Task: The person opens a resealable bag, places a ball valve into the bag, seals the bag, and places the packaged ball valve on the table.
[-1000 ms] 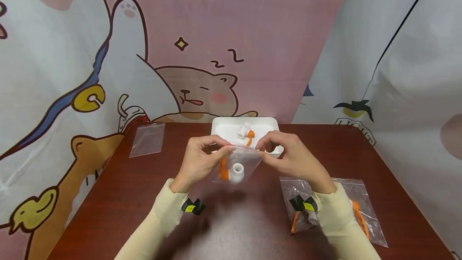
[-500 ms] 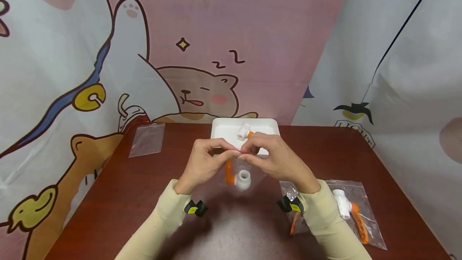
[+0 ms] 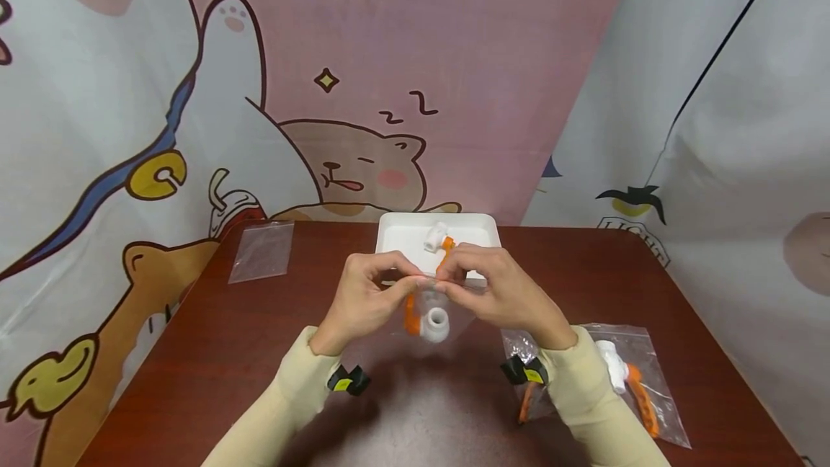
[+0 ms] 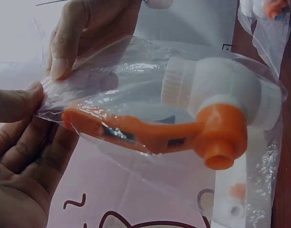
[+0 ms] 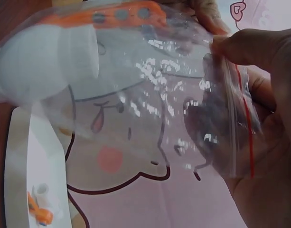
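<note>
A white plastic ball valve (image 3: pixel 434 324) with an orange lever handle (image 4: pixel 150 135) hangs inside a clear zip bag (image 5: pixel 136 85), above the table. My left hand (image 3: pixel 369 294) pinches the bag's top edge between thumb and index finger. Close beside it, my right hand (image 3: pixel 502 292) pinches the same edge, with the fingertips of both hands nearly meeting. In the right wrist view, a red line runs along the bag's zip strip by the right thumb. Whether the zip is sealed all along cannot be made out.
Behind the hands stands a white tray (image 3: pixel 398 233) holding another white valve (image 3: pixel 436 237) with an orange handle. A flat clear bag (image 3: pixel 261 251) lies at the table's far left. Clear bags (image 3: pixel 658 359) with valves lie at the right, partly under the right forearm.
A second ago the hands were farther apart, with the bag's edge stretched between them. My right hand has moved left to the left one, and the bagged valve hangs slightly lower and further right.
</note>
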The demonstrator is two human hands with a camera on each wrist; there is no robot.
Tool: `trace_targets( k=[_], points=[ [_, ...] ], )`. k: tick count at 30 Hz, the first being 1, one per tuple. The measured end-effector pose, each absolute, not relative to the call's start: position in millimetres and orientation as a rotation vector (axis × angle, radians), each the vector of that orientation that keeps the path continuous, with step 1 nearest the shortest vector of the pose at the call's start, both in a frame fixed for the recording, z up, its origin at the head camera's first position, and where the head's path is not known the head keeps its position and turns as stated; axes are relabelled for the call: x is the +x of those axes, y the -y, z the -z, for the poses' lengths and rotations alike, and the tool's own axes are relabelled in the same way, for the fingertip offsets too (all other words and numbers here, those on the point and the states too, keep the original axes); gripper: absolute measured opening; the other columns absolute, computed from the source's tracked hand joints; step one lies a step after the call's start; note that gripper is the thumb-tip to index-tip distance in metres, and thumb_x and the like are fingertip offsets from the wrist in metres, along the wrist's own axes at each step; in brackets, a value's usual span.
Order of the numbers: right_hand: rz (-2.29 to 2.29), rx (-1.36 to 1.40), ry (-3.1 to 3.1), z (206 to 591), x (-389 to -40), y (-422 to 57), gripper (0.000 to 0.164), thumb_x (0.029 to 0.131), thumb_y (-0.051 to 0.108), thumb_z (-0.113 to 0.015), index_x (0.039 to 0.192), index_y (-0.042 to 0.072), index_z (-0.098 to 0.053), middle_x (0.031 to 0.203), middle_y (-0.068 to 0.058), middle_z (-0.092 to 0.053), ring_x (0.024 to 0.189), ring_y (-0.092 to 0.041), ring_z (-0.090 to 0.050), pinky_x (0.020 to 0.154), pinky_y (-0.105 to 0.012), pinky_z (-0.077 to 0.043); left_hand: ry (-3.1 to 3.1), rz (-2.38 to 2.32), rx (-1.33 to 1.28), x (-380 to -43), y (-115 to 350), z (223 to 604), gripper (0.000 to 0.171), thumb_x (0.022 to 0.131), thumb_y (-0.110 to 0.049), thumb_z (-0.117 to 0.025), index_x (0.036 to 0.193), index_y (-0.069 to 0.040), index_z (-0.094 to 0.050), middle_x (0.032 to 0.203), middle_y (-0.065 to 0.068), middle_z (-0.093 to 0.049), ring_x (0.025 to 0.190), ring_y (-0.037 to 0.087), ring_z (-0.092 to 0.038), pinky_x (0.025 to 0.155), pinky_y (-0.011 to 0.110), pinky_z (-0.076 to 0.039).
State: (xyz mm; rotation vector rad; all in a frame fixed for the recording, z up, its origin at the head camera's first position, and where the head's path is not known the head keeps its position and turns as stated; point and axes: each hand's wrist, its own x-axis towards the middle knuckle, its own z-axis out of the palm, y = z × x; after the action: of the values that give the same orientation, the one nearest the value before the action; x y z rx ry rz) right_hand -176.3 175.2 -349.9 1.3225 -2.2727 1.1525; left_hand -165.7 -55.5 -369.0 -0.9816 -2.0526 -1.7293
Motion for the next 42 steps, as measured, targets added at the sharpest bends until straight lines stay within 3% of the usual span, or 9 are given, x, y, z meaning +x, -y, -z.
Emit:
trace_targets(
  k=[6, 13, 17, 22, 35, 42],
  points=[
    [-1.161, 1.312, 2.274, 354.0, -176.9, -181.9, 0.015, 0.092, 0.008, -0.076, 0.090, 0.022, -0.071, 0.081, 0.012, -0.062, 0.077, -0.003, -0.057, 0.070, -0.020, -0.049, 2.062, 1.702, -0.945, -165.2, 58.4, 369.1, 0.006, 0.088, -0.008, -0.080, 0.083, -0.008, -0.077, 0.076, 0.006, -0.075, 0.060, 0.005, -0.058, 0.052, 0.023, -0.054],
    [-1.157, 1.292, 2.327, 356.4, -176.5, -188.7, 0.016, 0.092, 0.008, -0.075, 0.092, 0.023, -0.070, 0.081, 0.012, -0.061, 0.077, -0.003, -0.057, 0.068, -0.027, -0.051, 2.051, 1.711, -0.918, -164.6, 62.1, 370.1, 0.007, 0.087, -0.008, -0.081, 0.082, -0.008, -0.077, 0.072, 0.007, -0.073, 0.056, 0.005, -0.052, 0.048, 0.021, -0.049],
    [-1.193, 1.256, 2.377, 357.6, -174.4, -194.4, 0.016, 0.091, 0.008, -0.076, 0.091, 0.023, -0.070, 0.083, 0.012, -0.061, 0.078, -0.004, -0.058, 0.062, -0.021, -0.051, 2.063, 1.696, -0.895, -164.1, 65.0, 369.7, 0.007, 0.087, -0.010, -0.082, 0.082, -0.010, -0.078, 0.069, 0.005, -0.070, 0.052, 0.004, -0.048, 0.045, 0.021, -0.045],
    [-1.252, 1.225, 2.401, 360.3, -172.3, -202.1, 0.016, 0.093, 0.008, -0.075, 0.091, 0.023, -0.070, 0.084, 0.012, -0.061, 0.078, -0.005, -0.057, 0.053, -0.018, -0.050, 2.071, 1.681, -0.868, -163.7, 69.5, 368.5, 0.006, 0.087, -0.010, -0.082, 0.082, -0.011, -0.078, 0.069, 0.005, -0.070, 0.052, 0.005, -0.049, 0.046, 0.021, -0.045],
    [-1.160, 1.185, 2.400, 364.7, -171.4, -218.7, 0.023, 0.090, 0.004, -0.076, 0.093, 0.025, -0.070, 0.084, 0.015, -0.063, 0.078, -0.003, -0.059, 0.069, -0.019, -0.050, 2.062, 1.722, -0.837, -164.5, 75.7, 369.5, 0.006, 0.087, -0.007, -0.082, 0.083, -0.010, -0.078, 0.071, 0.005, -0.072, 0.055, 0.007, -0.054, 0.049, 0.021, -0.046],
    [-1.177, 1.166, 2.367, 363.9, -169.6, -219.2, 0.023, 0.091, 0.004, -0.076, 0.092, 0.025, -0.068, 0.083, 0.014, -0.062, 0.078, -0.003, -0.058, 0.068, -0.019, -0.050, 2.083, 1.821, -0.800, -165.3, 76.9, 371.8, 0.004, 0.087, -0.008, -0.081, 0.086, -0.007, -0.077, 0.075, 0.008, -0.073, 0.061, 0.016, -0.063, 0.057, 0.023, -0.052]
  ],
)
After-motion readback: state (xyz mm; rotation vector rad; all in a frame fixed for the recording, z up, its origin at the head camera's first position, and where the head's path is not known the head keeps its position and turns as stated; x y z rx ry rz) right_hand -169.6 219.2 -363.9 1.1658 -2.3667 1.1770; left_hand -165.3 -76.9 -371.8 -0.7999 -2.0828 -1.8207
